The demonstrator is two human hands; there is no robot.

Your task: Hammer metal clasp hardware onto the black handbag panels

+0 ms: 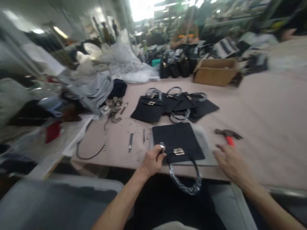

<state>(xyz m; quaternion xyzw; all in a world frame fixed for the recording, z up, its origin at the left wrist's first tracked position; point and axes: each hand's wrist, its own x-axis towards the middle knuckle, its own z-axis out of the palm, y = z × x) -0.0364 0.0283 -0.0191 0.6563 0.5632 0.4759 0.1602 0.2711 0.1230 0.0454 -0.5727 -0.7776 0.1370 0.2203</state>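
My left hand [153, 160] is closed in a pinch around a small shiny metal tool with a rounded top [162, 146]. It holds this at the left side of a black handbag panel [176, 135] lying on the table. The panel has a gold-coloured clasp [178, 151] and a black handle wrapped in clear plastic [184, 188], which hangs over the front edge. To the right, my right hand [229, 159] is over the red grip of a claw hammer [229, 132], thumb and fingers apart. The rest of the grip is hidden beneath this hand.
More black handbag panels [148, 110] lie behind. Metal strips [130, 142], tiny dark pieces and a looped black cord [88, 158] are on the left. Finished black bags [175, 67], a cardboard box [216, 72] and plastic wrapping [124, 60] stand farther back. A person [185, 35] is beyond.
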